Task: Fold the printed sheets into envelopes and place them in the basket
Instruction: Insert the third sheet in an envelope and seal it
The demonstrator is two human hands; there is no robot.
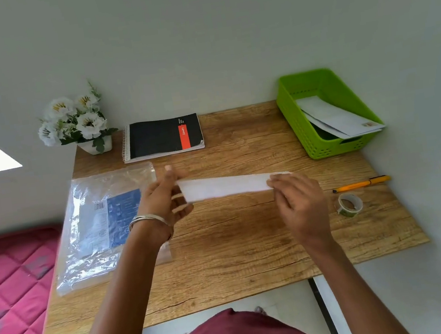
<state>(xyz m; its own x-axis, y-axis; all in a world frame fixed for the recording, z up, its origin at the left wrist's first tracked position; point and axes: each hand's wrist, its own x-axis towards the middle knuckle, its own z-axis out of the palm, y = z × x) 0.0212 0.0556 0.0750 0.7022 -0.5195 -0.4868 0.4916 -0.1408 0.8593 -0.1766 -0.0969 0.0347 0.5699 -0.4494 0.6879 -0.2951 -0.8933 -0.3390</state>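
A folded white sheet (225,186) hangs level above the middle of the wooden table (225,251). My left hand (161,200) pinches its left end, thumb raised above the paper and fingers below. My right hand (297,198) pinches its right end with curled fingers. The green basket (321,147) stands at the back right corner against the wall, and white envelopes (340,119) lean inside it, one corner poking over the rim.
A clear plastic packet with a blue label (103,225) lies at the table's left. A black spiral notebook (164,136) and a pot of white flowers (77,124) stand at the back. An orange pen (363,183) and a tape roll (350,204) lie right. A red mattress (8,295) is left.
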